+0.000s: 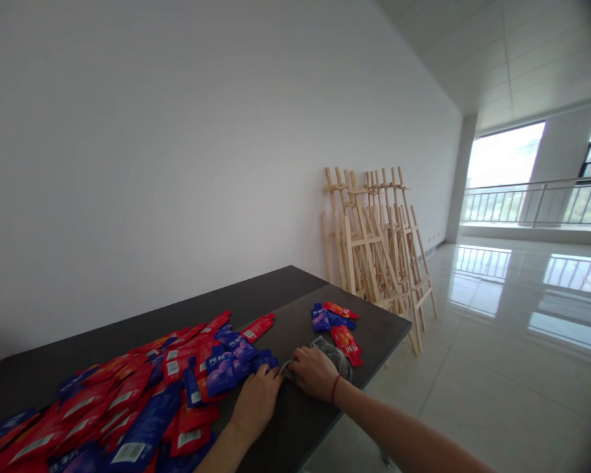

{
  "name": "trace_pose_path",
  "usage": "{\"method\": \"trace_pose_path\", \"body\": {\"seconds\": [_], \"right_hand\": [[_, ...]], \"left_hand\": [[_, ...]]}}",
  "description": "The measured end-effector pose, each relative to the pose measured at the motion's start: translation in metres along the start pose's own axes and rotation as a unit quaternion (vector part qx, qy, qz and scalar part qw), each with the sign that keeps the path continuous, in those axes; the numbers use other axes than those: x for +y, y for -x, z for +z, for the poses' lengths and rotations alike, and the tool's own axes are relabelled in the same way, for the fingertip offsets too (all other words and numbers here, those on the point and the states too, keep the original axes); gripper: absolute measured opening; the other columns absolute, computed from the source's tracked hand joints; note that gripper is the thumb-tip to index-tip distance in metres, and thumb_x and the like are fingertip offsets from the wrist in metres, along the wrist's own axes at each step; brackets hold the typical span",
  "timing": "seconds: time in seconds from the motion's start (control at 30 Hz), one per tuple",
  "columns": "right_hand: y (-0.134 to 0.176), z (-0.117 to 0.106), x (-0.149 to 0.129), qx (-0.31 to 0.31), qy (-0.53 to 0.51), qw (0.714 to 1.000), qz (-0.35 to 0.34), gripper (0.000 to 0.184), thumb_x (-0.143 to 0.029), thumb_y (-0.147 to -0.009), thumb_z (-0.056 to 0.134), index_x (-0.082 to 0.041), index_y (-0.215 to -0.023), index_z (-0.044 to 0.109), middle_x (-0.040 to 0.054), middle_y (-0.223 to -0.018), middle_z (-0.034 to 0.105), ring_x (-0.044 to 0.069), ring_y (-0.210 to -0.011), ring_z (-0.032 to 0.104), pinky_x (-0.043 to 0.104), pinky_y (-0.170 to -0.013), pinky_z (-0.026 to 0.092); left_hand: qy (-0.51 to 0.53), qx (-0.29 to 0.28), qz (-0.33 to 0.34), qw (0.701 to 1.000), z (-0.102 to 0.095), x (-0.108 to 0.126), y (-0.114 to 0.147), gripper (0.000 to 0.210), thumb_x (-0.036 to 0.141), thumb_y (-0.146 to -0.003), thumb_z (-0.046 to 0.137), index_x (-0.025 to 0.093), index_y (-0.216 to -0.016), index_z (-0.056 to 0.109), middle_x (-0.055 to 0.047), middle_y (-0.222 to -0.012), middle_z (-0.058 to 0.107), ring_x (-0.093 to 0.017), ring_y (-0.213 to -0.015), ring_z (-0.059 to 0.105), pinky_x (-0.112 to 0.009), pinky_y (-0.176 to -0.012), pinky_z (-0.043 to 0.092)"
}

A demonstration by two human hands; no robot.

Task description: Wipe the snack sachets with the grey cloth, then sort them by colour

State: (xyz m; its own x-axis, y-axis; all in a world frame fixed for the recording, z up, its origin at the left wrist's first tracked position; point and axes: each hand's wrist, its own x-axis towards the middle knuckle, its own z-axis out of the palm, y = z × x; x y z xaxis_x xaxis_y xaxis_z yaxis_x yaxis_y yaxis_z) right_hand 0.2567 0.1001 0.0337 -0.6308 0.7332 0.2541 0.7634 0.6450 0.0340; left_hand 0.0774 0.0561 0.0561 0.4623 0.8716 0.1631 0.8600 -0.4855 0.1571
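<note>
On the dark table, my right hand (pixel 315 372) is closed on a grey see-through bag (pixel 335 355), which bunches under and beyond the fingers. My left hand (pixel 259 397) rests close by, its fingers bent and closed at the near end of the same bag; the fingertips are partly hidden. Just past the left fingers lie blue pouches (pixel 221 371) with purple fruit printed on them. Left of these spreads a large heap of red pouches (pixel 132 387) mixed with blue ones. Beyond my right hand are a red pouch (pixel 345 343) and a blue pouch (pixel 321 318).
The dark table (pixel 295 299) stands along a white wall (pixel 177 151), its right edge passing under my right forearm. Several wooden easels (pixel 374 243) lean at the wall past the table's far corner. A glossy tiled floor (pixel 482 368) stretches right toward a railing (pixel 536 203) and windows.
</note>
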Motion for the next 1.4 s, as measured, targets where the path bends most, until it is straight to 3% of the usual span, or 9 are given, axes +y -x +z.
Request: {"method": "trace_pose_path", "body": {"seconds": [0.13,0.3,0.5,0.63,0.77,0.93,1.13,1.27,1.4], "right_hand": [[0.001,0.003,0.002,0.007,-0.002,1.000,-0.001,0.024,-0.031,-0.084,0.060,-0.019,-0.104,0.066,0.0095,-0.110,0.059,0.024,-0.100,0.055,0.034,-0.079,0.045],[-0.003,0.001,0.000,-0.002,-0.006,1.000,-0.010,0.024,-0.031,-0.084,0.059,-0.018,-0.103,0.067,0.0098,-0.109,0.059,0.024,-0.099,0.056,0.034,-0.078,0.046],[-0.008,0.003,-0.004,0.009,-0.057,0.998,-0.024,0.029,-0.042,-0.087,0.056,-0.022,-0.105,0.068,0.0058,-0.110,0.062,0.022,-0.098,0.058,0.033,-0.081,0.045],[-0.012,0.000,0.000,0.023,-0.112,0.993,-0.018,0.042,-0.055,-0.089,0.052,-0.024,-0.112,0.067,0.0058,-0.115,0.062,0.021,-0.101,0.060,0.033,-0.086,0.045],[-0.015,-0.014,0.021,0.039,-0.134,0.984,0.107,0.041,-0.049,-0.096,0.044,-0.020,-0.118,0.063,0.0097,-0.119,0.060,0.021,-0.104,0.059,0.033,-0.089,0.047],[-0.008,-0.022,0.055,0.011,-0.097,0.966,0.239,0.033,-0.034,-0.094,0.056,-0.016,-0.122,0.055,0.0099,-0.121,0.057,0.022,-0.102,0.059,0.043,-0.085,0.052],[-0.002,-0.012,0.068,-0.022,-0.083,0.964,0.253,0.033,-0.033,-0.093,0.057,-0.016,-0.121,0.056,0.0098,-0.121,0.057,0.023,-0.102,0.059,0.043,-0.084,0.052],[-0.006,-0.002,0.064,-0.041,-0.083,0.969,0.230,0.032,-0.033,-0.093,0.057,-0.016,-0.121,0.056,0.0102,-0.121,0.057,0.023,-0.103,0.059,0.043,-0.085,0.052],[-0.009,0.005,0.054,-0.041,-0.105,0.981,0.160,0.042,-0.008,-0.088,0.052,-0.014,-0.130,0.053,0.0131,-0.126,0.057,0.024,-0.114,0.056,0.036,-0.095,0.047]], "left_hand": [[-0.057,0.045,0.003,0.997,-0.029,-0.035,0.017,0.046,0.010,-0.081,0.035,0.024,-0.110,0.068,-0.004,-0.129,0.064,-0.022,-0.123,0.054,-0.041,-0.106,0.039],[-0.135,0.095,-0.071,0.984,-0.065,-0.113,0.054,0.052,0.019,-0.076,0.036,0.020,-0.118,0.065,-0.006,-0.132,0.061,-0.025,-0.124,0.054,-0.045,-0.109,0.038],[-0.154,0.119,-0.155,0.969,-0.050,-0.177,0.087,0.048,0.031,-0.067,0.038,0.024,-0.102,0.070,-0.004,-0.113,0.072,-0.031,-0.115,0.061,-0.054,-0.102,0.042],[-0.145,0.102,-0.200,0.964,-0.047,-0.168,0.079,0.041,0.035,-0.072,0.036,0.024,-0.092,0.070,-0.007,-0.106,0.074,-0.032,-0.108,0.065,-0.053,-0.097,0.045],[-0.193,0.050,-0.227,0.953,-0.053,-0.140,0.064,0.045,0.032,-0.080,0.027,0.022,-0.088,0.070,-0.009,-0.103,0.074,-0.029,-0.099,0.068,-0.051,-0.091,0.048],[-0.216,0.129,-0.141,0.958,-0.034,-0.083,0.047,0.048,0.031,-0.081,0.033,0.015,-0.112,0.066,-0.014,-0.127,0.064,-0.027,-0.119,0.058,-0.048,-0.107,0.037],[-0.119,0.176,-0.020,0.977,0.005,-0.036,0.032,0.040,0.025,-0.083,0.040,0.023,-0.112,0.067,-0.007,-0.127,0.064,-0.023,-0.119,0.058,-0.044,-0.107,0.041],[-0.084,0.212,0.028,0.973,0.020,-0.038,0.032,0.037,0.021,-0.082,0.044,0.022,-0.110,0.067,-0.007,-0.123,0.067,-0.024,-0.114,0.061,-0.047,-0.101,0.047],[-0.058,0.222,0.044,0.972,0.027,-0.043,0.035,0.037,0.018,-0.080,0.045,0.022,-0.110,0.067,-0.007,-0.120,0.068,-0.024,-0.111,0.063,-0.047,-0.099,0.049]]}}
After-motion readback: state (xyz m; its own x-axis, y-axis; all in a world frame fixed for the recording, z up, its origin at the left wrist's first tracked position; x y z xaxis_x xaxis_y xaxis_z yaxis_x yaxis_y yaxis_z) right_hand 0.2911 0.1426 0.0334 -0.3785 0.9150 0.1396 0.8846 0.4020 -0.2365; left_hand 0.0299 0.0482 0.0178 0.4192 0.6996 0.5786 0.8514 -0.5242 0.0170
